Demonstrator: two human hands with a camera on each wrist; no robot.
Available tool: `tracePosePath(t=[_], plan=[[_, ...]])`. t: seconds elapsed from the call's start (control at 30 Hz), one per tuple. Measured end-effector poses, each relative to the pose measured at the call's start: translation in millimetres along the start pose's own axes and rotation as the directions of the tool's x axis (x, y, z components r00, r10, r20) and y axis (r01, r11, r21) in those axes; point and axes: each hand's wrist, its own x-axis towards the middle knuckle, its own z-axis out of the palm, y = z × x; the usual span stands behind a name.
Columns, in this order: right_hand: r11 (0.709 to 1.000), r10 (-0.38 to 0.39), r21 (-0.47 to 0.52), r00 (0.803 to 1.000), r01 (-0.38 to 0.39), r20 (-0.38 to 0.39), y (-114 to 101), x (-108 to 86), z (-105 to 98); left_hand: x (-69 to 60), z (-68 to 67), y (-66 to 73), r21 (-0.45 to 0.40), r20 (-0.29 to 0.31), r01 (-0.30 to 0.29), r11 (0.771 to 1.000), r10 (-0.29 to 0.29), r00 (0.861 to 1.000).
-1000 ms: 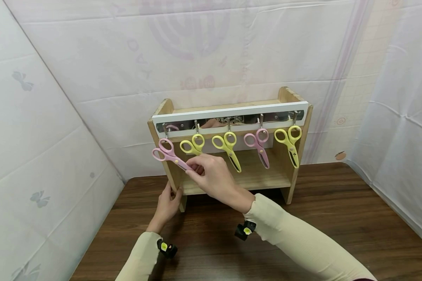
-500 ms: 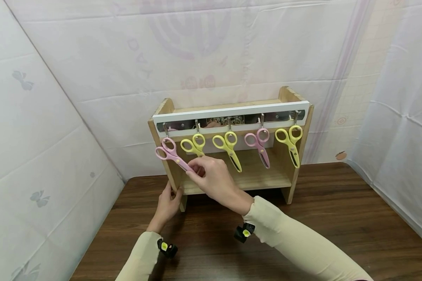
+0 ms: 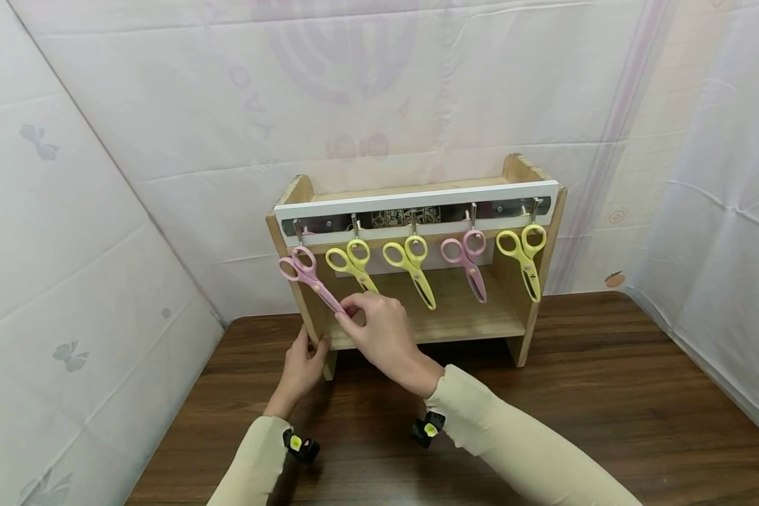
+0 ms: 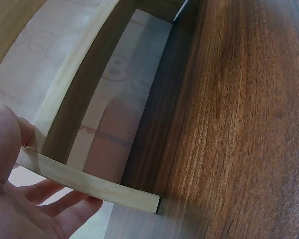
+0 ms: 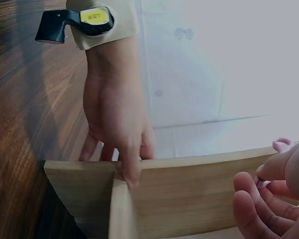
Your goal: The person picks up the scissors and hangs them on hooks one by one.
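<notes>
In the head view, pink scissors [image 3: 317,287] hang by one handle loop at the leftmost hook of a metal strip [image 3: 338,224]. My right hand [image 3: 387,336] pinches their blade end between thumb and fingers, and the blades slant down to the right. The right wrist view shows only a little pink beside my right hand [image 5: 269,204]. My left hand [image 3: 301,371] grips the left side panel of the wooden shelf [image 3: 490,320], low down. In the left wrist view, the thumb of that hand [image 4: 20,209] lies inside the panel [image 4: 94,185], with fingers outside.
Yellow scissors [image 3: 359,270] hang on the second hook, just behind my right hand. Farther right hang yellow scissors [image 3: 414,265], pink scissors [image 3: 470,265] and yellow scissors [image 3: 527,263]. The shelf stands on a dark wood table [image 3: 582,393] before a white cloth backdrop [image 3: 228,112].
My right hand has moved slightly down, uncovering more of the second scissors' blades. The held pink scissors' handles have swung a little to the right. My left hand has stayed put.
</notes>
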Motion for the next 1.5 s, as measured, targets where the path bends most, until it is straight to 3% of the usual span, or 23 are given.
tracePosePath(t=[0.43, 0.7, 1.5], plan=[[0.998, 0.035, 0.044, 0.998, -0.033, -0.051, 2.8, -2.9, 22.4, 1.1, 0.4, -1.6, -0.005, -0.003, -0.007, 1.0, 0.007, 1.0], [0.998, 0.056, 0.043, 0.998, -0.054, -0.041, 1.3, -0.8, 30.0, 0.4, -1.1, -1.1, -0.011, 0.001, -0.003, 1.0, 0.003, 1.0], [0.995, 0.071, 0.071, 0.997, -0.069, -0.026, 5.1, -1.0, 35.4, 1.6, -0.4, -1.5, -0.007, 0.009, -0.001, 1.0, 0.001, 1.0]])
